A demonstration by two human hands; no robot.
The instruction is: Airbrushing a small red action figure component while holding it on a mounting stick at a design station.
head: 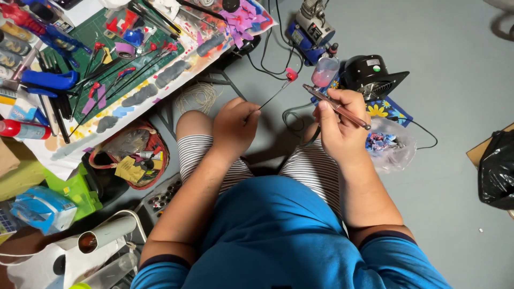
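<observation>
Pinching a thin stick (pixel 273 96) tipped with a small red part (pixel 291 74), the left hand (pixel 235 126) is angling it toward the airbrush (pixel 336 106) the right hand (pixel 342 126) is gripping, just beside.

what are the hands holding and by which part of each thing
The left hand pinches the bare lower end of a thin stick with a small red part clipped at its far tip. The right hand grips an airbrush around its middle.

Compressor (pixel 312 29) behind fan (pixel 371 76)
</observation>
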